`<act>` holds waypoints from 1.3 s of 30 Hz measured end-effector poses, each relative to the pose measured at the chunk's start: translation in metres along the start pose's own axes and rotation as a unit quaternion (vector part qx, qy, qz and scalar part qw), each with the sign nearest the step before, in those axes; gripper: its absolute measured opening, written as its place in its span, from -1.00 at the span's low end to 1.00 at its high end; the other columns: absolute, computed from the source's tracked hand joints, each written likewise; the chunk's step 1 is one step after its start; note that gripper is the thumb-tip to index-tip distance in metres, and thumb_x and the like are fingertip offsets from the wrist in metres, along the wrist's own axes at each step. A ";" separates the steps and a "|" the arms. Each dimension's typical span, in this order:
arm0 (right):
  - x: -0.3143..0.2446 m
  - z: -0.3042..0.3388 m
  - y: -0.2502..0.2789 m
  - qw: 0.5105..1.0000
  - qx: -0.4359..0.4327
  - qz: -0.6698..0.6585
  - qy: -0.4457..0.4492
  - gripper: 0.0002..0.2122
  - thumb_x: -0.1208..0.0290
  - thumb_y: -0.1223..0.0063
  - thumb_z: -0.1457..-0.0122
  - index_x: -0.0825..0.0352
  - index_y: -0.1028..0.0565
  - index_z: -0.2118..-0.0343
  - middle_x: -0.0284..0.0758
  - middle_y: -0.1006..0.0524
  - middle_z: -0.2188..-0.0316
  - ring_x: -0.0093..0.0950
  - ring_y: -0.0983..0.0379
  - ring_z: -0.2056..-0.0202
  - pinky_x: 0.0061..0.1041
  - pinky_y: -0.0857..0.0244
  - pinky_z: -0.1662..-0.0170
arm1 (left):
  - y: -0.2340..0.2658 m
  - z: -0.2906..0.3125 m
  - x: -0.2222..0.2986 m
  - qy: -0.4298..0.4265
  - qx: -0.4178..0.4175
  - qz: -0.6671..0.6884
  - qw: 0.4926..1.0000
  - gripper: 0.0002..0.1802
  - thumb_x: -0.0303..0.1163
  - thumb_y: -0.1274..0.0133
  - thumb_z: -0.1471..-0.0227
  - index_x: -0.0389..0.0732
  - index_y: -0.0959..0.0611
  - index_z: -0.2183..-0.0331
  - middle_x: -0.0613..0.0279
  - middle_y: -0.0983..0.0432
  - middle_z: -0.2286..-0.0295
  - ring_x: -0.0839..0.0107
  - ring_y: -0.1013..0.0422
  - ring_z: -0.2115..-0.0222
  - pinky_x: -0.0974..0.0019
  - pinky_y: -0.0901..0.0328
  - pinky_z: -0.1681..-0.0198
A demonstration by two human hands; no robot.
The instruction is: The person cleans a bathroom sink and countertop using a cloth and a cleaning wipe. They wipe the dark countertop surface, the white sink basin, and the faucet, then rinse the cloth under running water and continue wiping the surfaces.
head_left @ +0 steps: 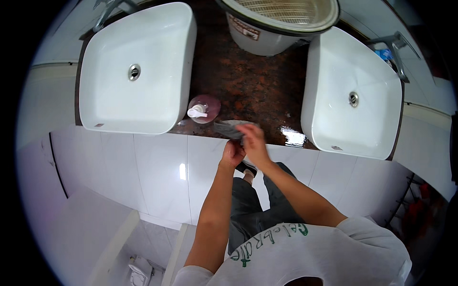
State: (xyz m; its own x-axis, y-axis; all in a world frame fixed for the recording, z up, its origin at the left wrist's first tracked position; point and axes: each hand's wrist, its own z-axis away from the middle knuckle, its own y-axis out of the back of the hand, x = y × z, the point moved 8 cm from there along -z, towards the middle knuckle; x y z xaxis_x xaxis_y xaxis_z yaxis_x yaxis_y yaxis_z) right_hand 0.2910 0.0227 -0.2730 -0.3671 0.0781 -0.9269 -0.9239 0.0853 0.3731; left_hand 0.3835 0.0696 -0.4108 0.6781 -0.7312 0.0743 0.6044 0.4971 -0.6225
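Note:
At the counter's front edge, between the two basins, my hands meet at a crumpled grey cloth [228, 127]. The right hand [255, 144] has its fingers bent over the cloth's right part and is slightly blurred. Just below, my left hand [233, 153] is curled closed against the cloth's lower end; its fingertips are largely hidden. To the left of the cloth stands a rounded pump bottle [210, 106] of pink liquid with a white pump head.
White basins flank the dark red-brown countertop [248, 81]: the left basin [107, 102] and the right basin [369, 126], each with a grey tap behind. A large pale tub [257, 45] with a dark rim stands at the back. Wet patches shine near the front edge.

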 end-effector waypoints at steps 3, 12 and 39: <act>-0.002 0.020 0.065 0.983 0.068 -0.115 -0.126 -0.63 0.71 0.21 -0.12 0.28 -0.45 0.02 -0.27 -0.39 0.07 -0.39 -0.26 -0.05 -0.45 -0.11 -0.14 | 0.029 0.004 0.007 0.020 0.032 0.065 0.997 -0.72 -0.36 0.28 -0.19 -0.35 -0.44 0.21 -0.01 -0.42 0.25 0.16 -0.41 0.23 0.09 -0.35 -0.01; 0.045 0.049 0.033 0.979 0.159 0.118 -0.048 -0.53 0.76 0.19 -0.06 0.28 -0.38 -0.07 -0.21 -0.26 -0.02 -0.32 -0.22 -0.03 -0.43 -0.13 -0.10 | 0.015 0.039 0.051 0.020 0.019 0.075 0.997 -0.73 -0.37 0.27 -0.20 -0.37 -0.42 0.22 -0.02 -0.41 0.19 0.11 -0.36 0.07 0.12 -0.26 -0.11; 0.168 0.217 0.342 0.697 0.600 -0.341 -0.195 -0.80 0.56 0.10 -0.09 0.43 -0.47 0.22 -0.33 -0.50 0.29 -0.50 -0.41 0.26 -0.51 -0.30 0.14 | -0.395 0.116 -0.019 -0.245 -0.302 -0.448 0.805 -0.69 -0.29 0.19 -0.23 -0.32 -0.53 0.19 0.14 -0.46 0.39 0.34 -0.41 0.31 0.30 -0.31 0.17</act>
State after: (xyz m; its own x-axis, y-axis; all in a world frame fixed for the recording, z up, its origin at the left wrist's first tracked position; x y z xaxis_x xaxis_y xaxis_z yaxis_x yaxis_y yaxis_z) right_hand -0.0634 0.2803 -0.2919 0.3865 -0.1419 -0.9113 -0.0279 0.9858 -0.1653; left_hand 0.1802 -0.0586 -0.0754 0.2566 -0.3236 0.9107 0.7296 -0.5531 -0.4021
